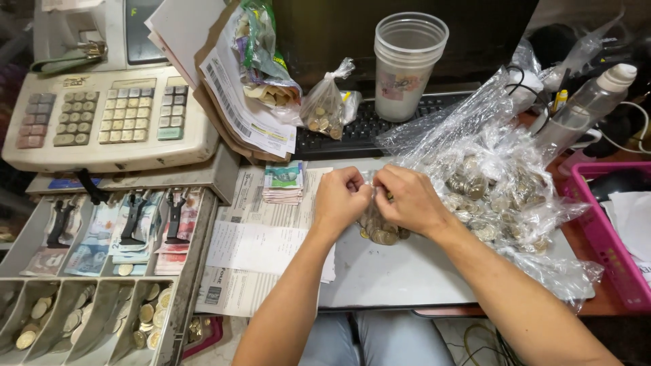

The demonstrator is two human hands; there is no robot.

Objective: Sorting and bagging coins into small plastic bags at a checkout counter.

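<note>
Both forearms reach far over the grey surface (400,271), left hand (341,198) and right hand (409,200) pinching a small clear plastic bag of coins (380,227) between curled fingers.

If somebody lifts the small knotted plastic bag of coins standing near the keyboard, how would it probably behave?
The knotted bag would probably feel heavy for its size, since coins fill its bottom. The thin clear film looks floppy, so it would likely sag. Lifted by the knot, it should hang steadily and not roll.

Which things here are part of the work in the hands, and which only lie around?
In the work:
- left hand and right hand, pinching a small bag of coins
- pile of coin bags

Lying around:
- cash register
- open cash drawer
- plastic cups
- keyboard
- pink basket
</note>
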